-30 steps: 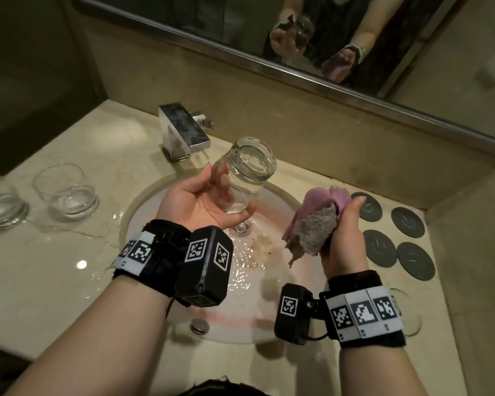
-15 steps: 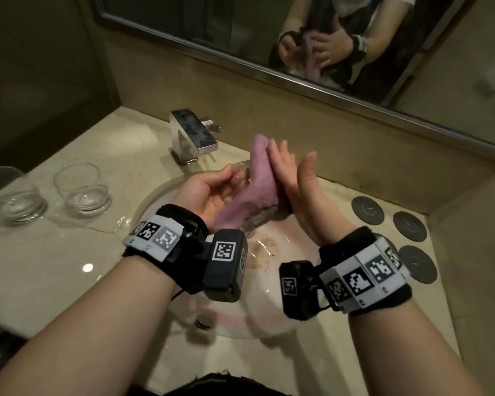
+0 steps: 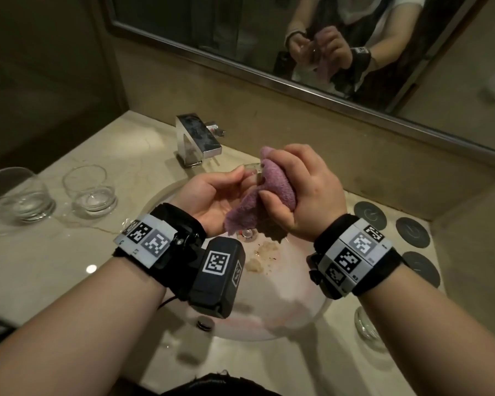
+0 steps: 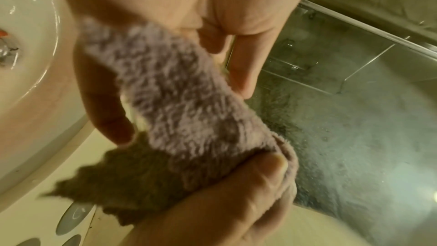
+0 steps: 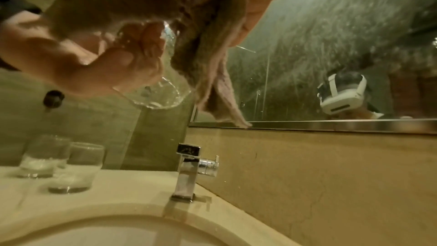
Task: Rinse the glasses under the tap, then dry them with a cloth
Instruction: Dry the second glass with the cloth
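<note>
Over the sink, my left hand (image 3: 212,192) holds a clear glass (image 3: 250,171) on its side, fingers round its wall. My right hand (image 3: 306,190) grips a purple cloth (image 3: 275,184) wrapped over most of that glass, so only a bit of its wall shows. The right wrist view shows the wet glass (image 5: 156,85) in the left fingers (image 5: 99,63), with the cloth (image 5: 208,59) draped along it. The left wrist view is filled by the cloth (image 4: 184,100). Two more glasses (image 3: 19,192) (image 3: 90,190) stand upright on the counter at the left.
A chrome tap (image 3: 197,138) stands behind the white basin (image 3: 269,315), with no water running. Dark round coasters (image 3: 412,231) lie on the counter at the right. Another glass (image 3: 369,330) stands at the near right. A mirror (image 3: 240,38) runs along the back wall.
A second ago my left hand held the glass bare and the cloth was apart in my right hand. The right hand has since brought the cloth over and closed it round the glass.
</note>
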### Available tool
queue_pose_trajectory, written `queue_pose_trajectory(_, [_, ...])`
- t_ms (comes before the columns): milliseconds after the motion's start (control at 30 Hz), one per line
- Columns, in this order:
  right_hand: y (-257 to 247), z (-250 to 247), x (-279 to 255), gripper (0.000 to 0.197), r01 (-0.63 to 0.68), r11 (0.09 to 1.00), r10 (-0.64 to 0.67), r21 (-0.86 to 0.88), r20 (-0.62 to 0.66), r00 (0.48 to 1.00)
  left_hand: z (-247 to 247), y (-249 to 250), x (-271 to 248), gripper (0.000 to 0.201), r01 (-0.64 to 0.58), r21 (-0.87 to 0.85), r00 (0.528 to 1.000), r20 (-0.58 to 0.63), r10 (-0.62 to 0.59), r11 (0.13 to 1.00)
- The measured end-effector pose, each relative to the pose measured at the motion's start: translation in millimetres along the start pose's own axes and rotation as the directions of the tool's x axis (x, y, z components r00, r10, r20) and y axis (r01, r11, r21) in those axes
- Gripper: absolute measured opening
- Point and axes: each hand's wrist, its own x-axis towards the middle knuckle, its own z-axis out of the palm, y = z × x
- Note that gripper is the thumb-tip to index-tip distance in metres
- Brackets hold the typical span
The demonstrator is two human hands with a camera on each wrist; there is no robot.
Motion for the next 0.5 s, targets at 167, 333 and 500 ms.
queue_pose_trajectory(167, [-12, 3, 3, 0.046, -0.241, 0.966, 0.245, 0.099, -0.036, 0.969, 11, -4, -5, 0.04, -0.048, 0.075, 0.994, 0.101, 0.04, 0.996])
queue_pose_trajectory(333, [-23, 21, 16, 0.043, -0.689, 0.596, 0.729, 0.412, 0.081, 0.68, 15, -1, 3, 0.03, -0.269, 0.404, 0.953, -0.022, 0.303, 0.874])
queue_pose_trajectory(500, [-14, 27, 26, 0.056, -0.723, 0.527, 0.766, 0.446, 0.118, 0.632, 16, 5, 2, 0.015, -0.327, 0.545, 0.93, 0.042, 0.365, 0.772])
